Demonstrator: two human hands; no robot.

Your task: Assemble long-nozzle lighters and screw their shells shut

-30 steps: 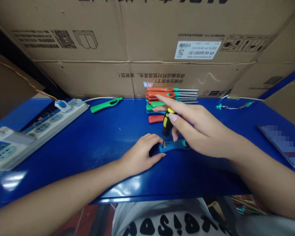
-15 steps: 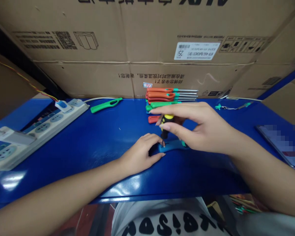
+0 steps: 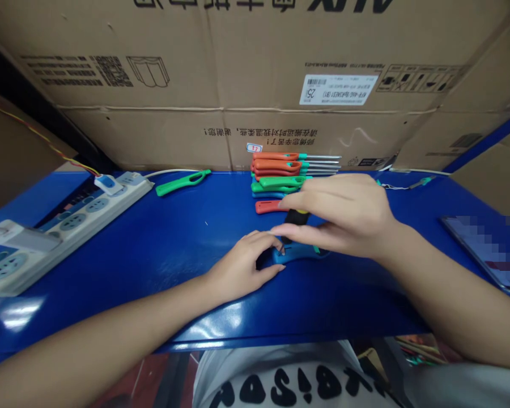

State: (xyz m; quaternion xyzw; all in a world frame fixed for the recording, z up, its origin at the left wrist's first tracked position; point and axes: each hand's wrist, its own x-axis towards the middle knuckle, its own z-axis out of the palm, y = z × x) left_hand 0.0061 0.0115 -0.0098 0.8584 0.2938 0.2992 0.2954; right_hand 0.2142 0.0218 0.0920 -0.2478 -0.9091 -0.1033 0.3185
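On the blue table lies a blue lighter handle [image 3: 300,253], pinned at its left end between the thumb and fingers of my left hand [image 3: 244,263]. My right hand [image 3: 344,212] is closed around a small screwdriver [image 3: 295,220] with a black and yellow handle. The screwdriver stands over the left part of the blue handle; its tip is hidden now. Just behind it a red lighter handle [image 3: 268,207] lies on the table, partly covered by my right fingers. Behind that are stacked long-nozzle lighters [image 3: 278,165] in orange, with green ones [image 3: 280,184] in front.
A green lighter handle [image 3: 182,183] lies at the back left beside a white power strip [image 3: 97,205] with plugs. A tablet-like device [image 3: 476,249] rests at the right. A large cardboard box [image 3: 174,136] stands along the back edge. A thin wired part [image 3: 402,186] lies at the back right.
My right hand has turned and tipped the screwdriver to the right, lowering its thumb. The yellow end is now mostly covered by the fingers. My left hand and the blue handle stay put.
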